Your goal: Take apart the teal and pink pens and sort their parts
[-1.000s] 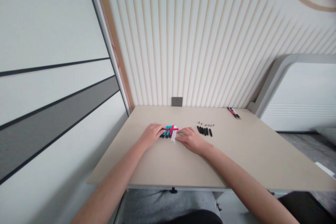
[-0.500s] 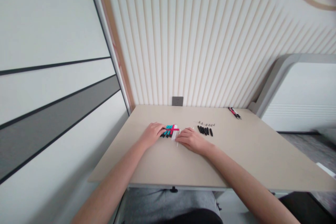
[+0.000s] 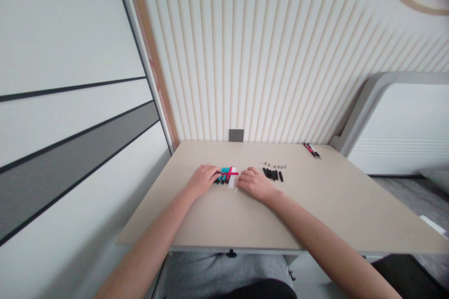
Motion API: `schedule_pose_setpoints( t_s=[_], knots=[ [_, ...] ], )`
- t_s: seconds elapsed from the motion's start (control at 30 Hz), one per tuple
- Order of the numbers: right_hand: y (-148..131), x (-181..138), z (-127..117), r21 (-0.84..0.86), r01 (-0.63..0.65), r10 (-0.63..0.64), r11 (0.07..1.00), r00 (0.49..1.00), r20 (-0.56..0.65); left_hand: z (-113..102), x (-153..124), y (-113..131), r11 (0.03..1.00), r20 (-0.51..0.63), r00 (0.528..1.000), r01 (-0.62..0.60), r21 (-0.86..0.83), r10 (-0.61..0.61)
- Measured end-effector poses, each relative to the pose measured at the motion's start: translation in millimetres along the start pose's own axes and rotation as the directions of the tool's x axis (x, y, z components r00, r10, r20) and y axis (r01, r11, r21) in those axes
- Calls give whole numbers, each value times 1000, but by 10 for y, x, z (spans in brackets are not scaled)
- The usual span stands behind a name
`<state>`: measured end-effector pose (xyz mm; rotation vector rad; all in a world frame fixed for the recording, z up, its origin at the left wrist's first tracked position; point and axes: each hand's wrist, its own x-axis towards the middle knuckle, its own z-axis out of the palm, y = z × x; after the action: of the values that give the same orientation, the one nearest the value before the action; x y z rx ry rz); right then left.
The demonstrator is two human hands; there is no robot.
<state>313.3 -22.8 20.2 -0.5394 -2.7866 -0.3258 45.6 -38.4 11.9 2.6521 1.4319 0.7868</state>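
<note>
On the beige table (image 3: 315, 215) lies a small row of teal and black pen barrels (image 3: 223, 175) with several thin white refills (image 3: 231, 180) beside them. My left hand (image 3: 203, 178) rests at the row's left end, fingers curled around a red pen barrel (image 3: 229, 174) that lies across the row. My right hand (image 3: 255, 182) sits just right of the refills, fingers curled in a pinch on a thin white refill (image 3: 236, 190) that sticks out toward the left.
Right of my right hand lies a row of black pen caps (image 3: 273, 174), with several tiny metal tips (image 3: 275, 166) behind them. Two assembled pens (image 3: 311, 150) lie at the far right by the wall. A grey socket (image 3: 236, 135) is on the slatted wall.
My right hand has drawn back to the right, away from the white refills, and its fingers have curled, pulling one refill out of the bunch. My left hand has stayed in place.
</note>
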Motion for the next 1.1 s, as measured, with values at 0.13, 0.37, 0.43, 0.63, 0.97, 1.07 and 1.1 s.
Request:
schedule_pose_setpoints(
  t_s=[0.13, 0.37, 0.43, 0.63, 0.97, 1.07, 1.1],
  knots=[
    [-3, 11, -12, 7, 30, -30, 1000, 999, -24, 1, 4, 10, 1000, 8, 1000, -3, 7, 3],
    [74, -91, -71, 61, -122, 130, 991, 981, -145, -42, 8, 39, 1000, 19, 1000, 9, 10, -9],
    [143, -146, -58, 86, -223, 234, 971, 959, -161, -42, 6, 33, 1000, 12, 1000, 17, 7, -17],
    [296, -262, 6, 177, -342, 363, 923, 925, -110, -21, 2, 6, 1000, -1, 1000, 22, -15, -22],
    [180, -192, 8, 319, -311, 369, 895, 919, -139, -21, -2, 16, 999, 7, 1000, -16, -28, 16],
    [129, -172, 17, 378, -289, 367, 880, 918, -152, -13, -3, 23, 999, 10, 999, -30, -30, 31],
    [110, -162, 23, 389, -278, 362, 878, 918, -161, -10, -3, 26, 999, 11, 999, -33, -31, 33]
  ],
)
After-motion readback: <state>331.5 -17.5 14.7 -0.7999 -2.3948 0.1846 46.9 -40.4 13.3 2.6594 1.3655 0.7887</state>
